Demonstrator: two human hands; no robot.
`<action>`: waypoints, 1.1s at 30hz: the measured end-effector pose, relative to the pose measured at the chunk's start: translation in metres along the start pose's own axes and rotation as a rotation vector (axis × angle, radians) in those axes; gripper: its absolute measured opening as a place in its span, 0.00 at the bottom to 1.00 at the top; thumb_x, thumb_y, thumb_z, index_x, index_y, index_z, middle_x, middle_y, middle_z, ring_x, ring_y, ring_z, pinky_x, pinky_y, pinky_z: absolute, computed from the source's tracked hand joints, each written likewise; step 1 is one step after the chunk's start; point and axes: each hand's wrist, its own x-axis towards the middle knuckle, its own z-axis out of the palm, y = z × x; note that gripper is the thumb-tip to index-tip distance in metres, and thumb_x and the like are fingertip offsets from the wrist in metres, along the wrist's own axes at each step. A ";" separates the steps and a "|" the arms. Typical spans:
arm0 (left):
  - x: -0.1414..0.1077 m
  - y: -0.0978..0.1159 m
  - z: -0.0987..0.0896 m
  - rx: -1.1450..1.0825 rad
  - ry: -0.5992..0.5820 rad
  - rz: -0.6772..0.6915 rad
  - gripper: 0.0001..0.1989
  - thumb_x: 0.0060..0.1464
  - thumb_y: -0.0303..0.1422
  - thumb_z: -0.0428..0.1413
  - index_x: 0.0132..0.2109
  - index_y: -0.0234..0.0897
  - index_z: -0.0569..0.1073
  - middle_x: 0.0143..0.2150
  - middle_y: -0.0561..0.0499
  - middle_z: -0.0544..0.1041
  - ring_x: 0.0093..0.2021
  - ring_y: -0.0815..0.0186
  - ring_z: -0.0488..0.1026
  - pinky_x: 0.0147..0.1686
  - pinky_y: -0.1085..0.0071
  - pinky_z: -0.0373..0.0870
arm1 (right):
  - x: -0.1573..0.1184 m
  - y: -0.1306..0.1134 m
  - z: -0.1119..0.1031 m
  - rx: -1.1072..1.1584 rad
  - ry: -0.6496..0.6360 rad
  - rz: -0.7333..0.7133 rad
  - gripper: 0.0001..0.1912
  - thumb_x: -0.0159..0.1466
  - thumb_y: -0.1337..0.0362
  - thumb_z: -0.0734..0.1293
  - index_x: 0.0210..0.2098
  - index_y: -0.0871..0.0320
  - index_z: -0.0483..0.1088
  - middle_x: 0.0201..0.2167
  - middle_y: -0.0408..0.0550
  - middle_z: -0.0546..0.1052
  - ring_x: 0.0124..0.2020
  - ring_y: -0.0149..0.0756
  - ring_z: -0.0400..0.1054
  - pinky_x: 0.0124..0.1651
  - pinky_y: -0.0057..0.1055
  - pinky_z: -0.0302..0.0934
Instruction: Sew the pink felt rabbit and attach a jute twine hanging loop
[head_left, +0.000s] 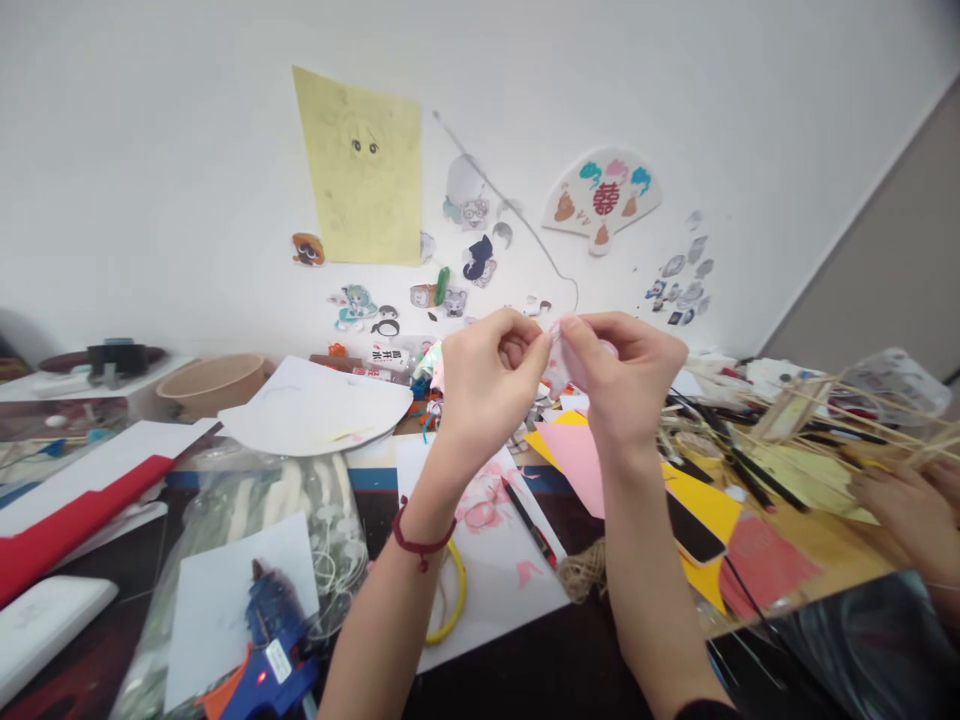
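Note:
Both hands are raised in front of the wall, fingertips almost meeting. My right hand (626,375) is closed, thumb and fingers pinching a small, thin, pale pink piece (556,372), perhaps paper. My left hand (495,385), with a dark red cord bracelet at its wrist, pinches the same piece from the other side. A thin grey wire (517,213) rises from between the hands, bends, and slants up to the left; my fingers hide its lower end. Below lies a white sheet (480,560) with pink scraps (484,512), a dark pen (531,522) and a yellow ring (454,600).
A blue hot glue gun (277,660) with a red light stands at front left. Twine (585,570), a phone (694,525) and coloured paper (574,460) lie to the right. Another person's hand (904,505) is at far right. A paper fan (604,205) hangs on the wall.

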 end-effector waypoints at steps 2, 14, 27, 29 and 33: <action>-0.003 0.000 0.006 0.038 0.054 0.056 0.07 0.57 0.28 0.60 0.30 0.36 0.73 0.25 0.56 0.75 0.24 0.74 0.69 0.27 0.75 0.66 | 0.000 0.003 0.001 0.045 0.026 0.054 0.05 0.56 0.67 0.74 0.23 0.57 0.78 0.20 0.40 0.77 0.23 0.30 0.68 0.28 0.28 0.62; -0.005 0.005 0.002 0.035 0.168 0.094 0.06 0.61 0.32 0.61 0.35 0.39 0.74 0.28 0.56 0.79 0.29 0.71 0.79 0.32 0.75 0.76 | 0.001 -0.008 -0.010 0.104 -0.229 0.083 0.06 0.60 0.58 0.75 0.34 0.53 0.82 0.25 0.41 0.79 0.23 0.28 0.67 0.24 0.26 0.62; -0.003 0.010 -0.006 -0.041 0.122 0.159 0.06 0.59 0.27 0.60 0.33 0.37 0.74 0.26 0.57 0.75 0.25 0.74 0.73 0.24 0.78 0.70 | -0.008 -0.021 -0.012 -0.157 -0.145 -0.040 0.06 0.63 0.59 0.73 0.36 0.53 0.82 0.29 0.43 0.82 0.28 0.33 0.72 0.31 0.32 0.66; -0.003 0.010 -0.006 -0.029 0.113 0.186 0.06 0.59 0.28 0.60 0.33 0.37 0.73 0.27 0.57 0.75 0.25 0.75 0.73 0.25 0.78 0.70 | -0.009 -0.021 -0.012 -0.177 -0.121 -0.056 0.06 0.63 0.58 0.73 0.36 0.52 0.82 0.30 0.43 0.82 0.28 0.33 0.72 0.31 0.32 0.66; -0.004 0.008 -0.005 0.023 0.110 0.245 0.05 0.61 0.29 0.60 0.34 0.37 0.74 0.28 0.57 0.76 0.26 0.75 0.73 0.27 0.78 0.71 | -0.009 -0.023 -0.011 -0.183 -0.085 -0.072 0.06 0.63 0.58 0.73 0.35 0.52 0.82 0.30 0.43 0.82 0.26 0.32 0.70 0.30 0.32 0.65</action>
